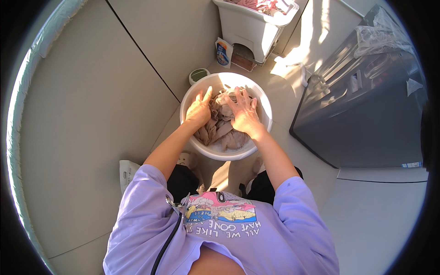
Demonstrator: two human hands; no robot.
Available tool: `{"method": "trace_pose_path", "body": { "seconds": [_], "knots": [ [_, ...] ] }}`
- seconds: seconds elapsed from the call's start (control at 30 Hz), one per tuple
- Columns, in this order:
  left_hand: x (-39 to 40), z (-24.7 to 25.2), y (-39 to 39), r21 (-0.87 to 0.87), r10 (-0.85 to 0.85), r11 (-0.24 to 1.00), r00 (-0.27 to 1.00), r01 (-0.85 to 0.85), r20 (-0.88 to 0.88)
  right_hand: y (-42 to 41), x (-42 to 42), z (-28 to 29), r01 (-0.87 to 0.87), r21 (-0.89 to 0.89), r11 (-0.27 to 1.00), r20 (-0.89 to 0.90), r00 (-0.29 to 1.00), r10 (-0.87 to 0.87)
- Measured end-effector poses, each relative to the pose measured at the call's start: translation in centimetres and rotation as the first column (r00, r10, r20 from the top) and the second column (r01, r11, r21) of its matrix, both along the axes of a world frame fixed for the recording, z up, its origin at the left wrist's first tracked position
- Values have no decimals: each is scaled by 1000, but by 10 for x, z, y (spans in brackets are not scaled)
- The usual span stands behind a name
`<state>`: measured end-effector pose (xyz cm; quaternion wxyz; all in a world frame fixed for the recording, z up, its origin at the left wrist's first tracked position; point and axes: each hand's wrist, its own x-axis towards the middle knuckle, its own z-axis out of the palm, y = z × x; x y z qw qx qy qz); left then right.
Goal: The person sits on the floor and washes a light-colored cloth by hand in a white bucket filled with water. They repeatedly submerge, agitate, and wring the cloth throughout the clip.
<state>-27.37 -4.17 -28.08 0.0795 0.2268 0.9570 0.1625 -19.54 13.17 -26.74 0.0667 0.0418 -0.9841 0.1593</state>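
A round white plastic basin (226, 157) stands on the floor before me. It holds a crumpled heap of wet-looking beige cloth (220, 127), with some whitish suds near the front wall. My right hand (244, 113) lies palm down on the right part of the cloth, fingers spread. Inside the left wall is my left hand (199, 109), beside the cloth. Its visible fingers are apart, no cloth shows between them, and its underside is hidden.
Behind the basin sit a small round green-and-white container (198, 75) and a detergent pouch (223, 53). A white tub (244, 32) holding pink cloth is farther back. A dark grey appliance (371, 113) with plastic film stands right; a pale wall (86, 103) rises left. A white bag (128, 173) rests near my left leg.
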Motion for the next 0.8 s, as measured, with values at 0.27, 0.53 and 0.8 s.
{"method": "trace_pose_path", "body": {
  "seconds": [0.27, 0.53, 0.8],
  "knots": [
    [-5, -26, 13, -226, -150, 957, 978, 180, 145, -14, -30, -34, -16, 124, 992, 340, 940, -27],
    [-20, -26, 25, -231, -120, 947, 914, 222, 388, -16, -31, -54, -55, 87, 995, 474, 880, 7],
    [-42, -49, 27, 23, 90, 995, 951, -101, 295, -25, -21, -54, 442, -533, 722, 277, 897, -344]
  ]
}}
